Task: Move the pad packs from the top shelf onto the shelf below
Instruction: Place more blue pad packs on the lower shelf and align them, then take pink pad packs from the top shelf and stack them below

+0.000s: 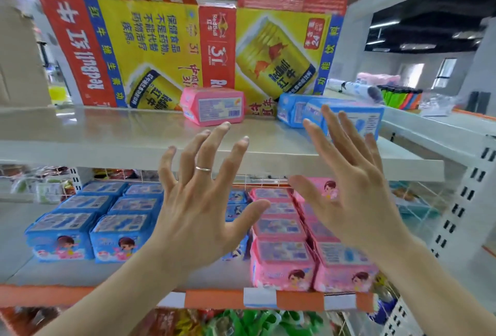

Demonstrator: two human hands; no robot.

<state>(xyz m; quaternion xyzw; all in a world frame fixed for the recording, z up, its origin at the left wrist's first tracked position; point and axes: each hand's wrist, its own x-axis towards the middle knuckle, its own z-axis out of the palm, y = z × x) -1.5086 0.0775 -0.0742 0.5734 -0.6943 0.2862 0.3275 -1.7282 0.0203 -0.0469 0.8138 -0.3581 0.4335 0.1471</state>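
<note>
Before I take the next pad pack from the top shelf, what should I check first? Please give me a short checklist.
1. Hands free: ok. The left hand and right hand are open and hold nothing.
2. Packs to move: ok. A pink pack and blue packs lie on the top shelf.
3. Way to them: ok. Nothing stands in front of them.
4. Room on the lower shelf: cannot tell. The hands hide its middle.
5. Right hand touching a blue pack: cannot tell.
</note>
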